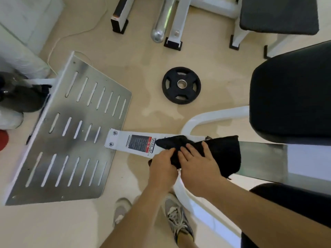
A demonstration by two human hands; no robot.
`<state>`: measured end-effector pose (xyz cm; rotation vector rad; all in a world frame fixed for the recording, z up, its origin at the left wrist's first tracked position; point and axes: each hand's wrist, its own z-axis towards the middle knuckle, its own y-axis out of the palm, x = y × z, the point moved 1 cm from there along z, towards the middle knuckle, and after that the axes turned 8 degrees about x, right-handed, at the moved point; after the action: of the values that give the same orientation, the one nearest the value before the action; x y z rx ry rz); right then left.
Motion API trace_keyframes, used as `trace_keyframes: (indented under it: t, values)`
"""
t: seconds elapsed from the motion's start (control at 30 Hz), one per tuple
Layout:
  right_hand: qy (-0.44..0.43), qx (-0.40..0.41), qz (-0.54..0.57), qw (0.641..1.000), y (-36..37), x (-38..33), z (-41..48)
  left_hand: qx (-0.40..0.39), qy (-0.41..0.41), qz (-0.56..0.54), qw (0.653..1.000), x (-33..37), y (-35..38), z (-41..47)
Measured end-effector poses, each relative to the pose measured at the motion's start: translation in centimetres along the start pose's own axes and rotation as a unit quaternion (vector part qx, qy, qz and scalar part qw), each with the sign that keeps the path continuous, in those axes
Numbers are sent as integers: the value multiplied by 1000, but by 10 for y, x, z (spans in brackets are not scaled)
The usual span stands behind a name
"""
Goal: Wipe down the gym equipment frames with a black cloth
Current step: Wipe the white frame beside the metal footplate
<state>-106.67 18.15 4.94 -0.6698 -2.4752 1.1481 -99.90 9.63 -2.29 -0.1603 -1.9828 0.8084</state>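
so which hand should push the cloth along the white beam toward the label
Right, probably. The right hand lies flat on the black cloth, pressing it to the white beam; the left hand only grips the cloth's near edge.

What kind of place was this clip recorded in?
Most likely a gym or fitness room: a black weight plate lies on the floor, a white machine frame meets a slotted metal footplate, and a padded black seat stands nearby.
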Motion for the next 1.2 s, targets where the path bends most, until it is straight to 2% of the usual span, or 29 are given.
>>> trace_keyframes:
  t: [0.1, 0.2, 0.27, 0.4, 0.5, 0.57, 0.6, 0.7, 0.8, 0.87, 0.93, 1.07, 1.2]
  values:
    - [112, 63, 43, 991, 5, -7, -2, -59, 98, -27, 993, -5, 9, 4]
    - [171, 107, 28, 979, 22, -34, 17, -80, 208, 26, 974, -39, 14, 17]
    - [177, 138, 17, 974, 35, -51, 36, -103, 235, 55, 965, -69, 13, 36]
    - [72, 112, -10, 991, 67, -98, 96, -213, 198, 124, 949, -146, -3, 69]
    - [-5, 78, 36, 996, 81, -139, 153, -249, 72, 81, 963, -217, -21, 91]
    - [-6, 94, 64, 994, 84, -149, 166, -235, 11, 17, 972, -234, -29, 89]
    - [10, 137, 70, 988, 85, -145, 161, -212, 1, -9, 977, -231, -30, 84]
    - [113, 267, 41, 956, 80, -110, 111, -135, 114, 40, 983, -186, -23, 66]
    - [176, 330, -9, 927, 83, -72, 61, -58, 251, 149, 955, -133, -5, 56]
    - [202, 309, 18, 929, 79, -75, 57, -15, 323, 183, 928, -121, 3, 61]
    - [199, 302, 0, 932, 78, -88, 81, 7, 350, 198, 915, -140, 7, 86]
    - [142, 249, -65, 956, 91, -114, 147, 60, 355, 260, 896, -213, 10, 139]
    - [104, 242, -50, 963, 104, -144, 192, 93, 293, 281, 909, -272, 9, 156]
